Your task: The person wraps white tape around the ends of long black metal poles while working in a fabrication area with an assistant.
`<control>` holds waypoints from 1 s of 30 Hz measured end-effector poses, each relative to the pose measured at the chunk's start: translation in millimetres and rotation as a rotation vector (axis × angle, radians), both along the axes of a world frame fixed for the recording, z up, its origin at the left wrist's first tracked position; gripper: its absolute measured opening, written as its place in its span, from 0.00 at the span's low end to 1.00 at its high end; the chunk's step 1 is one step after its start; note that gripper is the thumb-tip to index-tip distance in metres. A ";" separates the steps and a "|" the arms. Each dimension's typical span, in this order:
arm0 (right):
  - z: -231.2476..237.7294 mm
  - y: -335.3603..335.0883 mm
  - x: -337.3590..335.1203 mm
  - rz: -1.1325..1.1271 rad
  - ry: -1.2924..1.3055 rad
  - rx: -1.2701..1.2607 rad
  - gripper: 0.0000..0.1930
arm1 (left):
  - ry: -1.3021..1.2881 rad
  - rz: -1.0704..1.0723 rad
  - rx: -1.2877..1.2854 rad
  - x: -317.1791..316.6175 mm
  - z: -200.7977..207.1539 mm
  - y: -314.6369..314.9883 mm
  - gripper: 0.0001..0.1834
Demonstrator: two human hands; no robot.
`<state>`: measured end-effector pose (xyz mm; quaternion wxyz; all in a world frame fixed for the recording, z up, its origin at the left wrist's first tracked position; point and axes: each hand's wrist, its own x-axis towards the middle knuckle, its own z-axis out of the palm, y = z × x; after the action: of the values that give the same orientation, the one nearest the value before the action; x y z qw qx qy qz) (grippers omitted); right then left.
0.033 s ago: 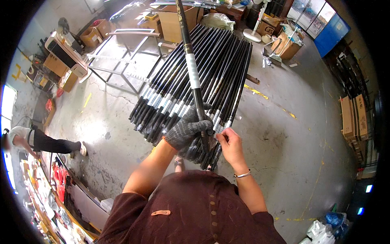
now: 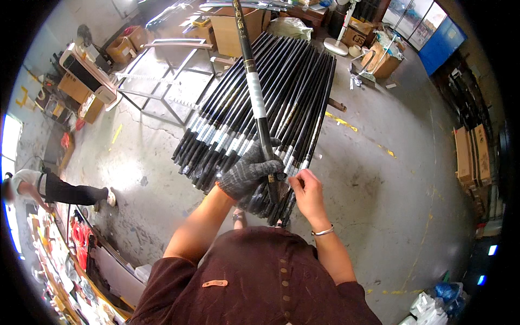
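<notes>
My left hand (image 2: 249, 173), in a grey knitted glove, is wrapped round a long black pole (image 2: 262, 130) near its lower end. The pole rises away from me and carries a silver-white band (image 2: 255, 92) and gold lettering farther up. Bare, with a bracelet at the wrist, my right hand (image 2: 310, 197) is closed in a pinch just right of the pole's lower end. What sits between its fingertips is too small to make out. Beneath both hands lies a broad row of similar black poles (image 2: 309, 81), many with pale bands at their near ends.
A metal frame (image 2: 162, 97) stands left of the poles, with a cardboard box (image 2: 227, 32) behind them. At the far left a person (image 2: 70, 189) bends by a cluttered workbench (image 2: 76, 281). Flat cartons (image 2: 471, 157) lean at the right, and a white stand base (image 2: 336, 46) is at the back.
The pole has turned slightly about its length, so its lettering faces differently, and its upper end has shifted a little left. Both hands stay in nearly the same place.
</notes>
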<state>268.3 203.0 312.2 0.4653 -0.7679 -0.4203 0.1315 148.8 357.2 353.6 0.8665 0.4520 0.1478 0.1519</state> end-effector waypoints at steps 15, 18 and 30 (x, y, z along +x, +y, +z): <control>-46.9 26.3 29.3 -0.138 -0.430 -0.201 0.08 | -0.056 -0.139 -0.249 -18.8 -2.6 -0.6 0.39; -65.2 22.5 44.8 -0.157 -0.455 -0.277 0.08 | -0.094 -0.111 -0.222 -21.7 -14.3 1.3 0.39; -109.6 -49.4 121.7 -0.345 -0.537 -0.477 0.08 | -0.148 -0.081 -0.105 -26.9 3.3 0.8 0.42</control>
<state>390.0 153.6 202.6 0.1628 -0.9207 -0.3495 -0.0602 121.9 358.0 356.9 0.9030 0.3991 0.0730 0.1417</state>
